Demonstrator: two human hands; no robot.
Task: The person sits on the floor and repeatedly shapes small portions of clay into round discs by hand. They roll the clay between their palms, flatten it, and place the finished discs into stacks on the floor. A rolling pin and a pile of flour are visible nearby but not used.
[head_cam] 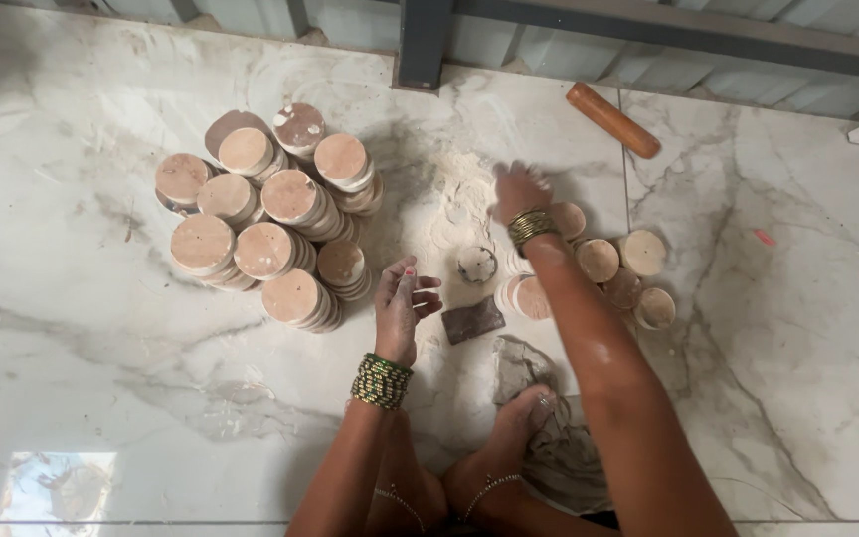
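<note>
Seated on marble floor (pixel 101 328), your left hand (pixel 405 303) hovers loosely curled, fingers dusted white, gripping nothing, near dark block (pixel 472 319). Your right hand (pixel 519 189) reaches far into powder heap (pixel 454 199); grip blurred, cannot tell. Small round mould (pixel 475 264) sits between hands. Stacked clay discs (pixel 265 219) left; looser discs (pixel 628 268) right. Wooden roller (pixel 612 119) far right.

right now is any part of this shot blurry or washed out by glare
Head view: the right hand over the powder pile is smeared by motion; a bright window reflection glares off the marble floor at lower left; the disc stacks and left hand look sharp, with soft shadows.
</note>
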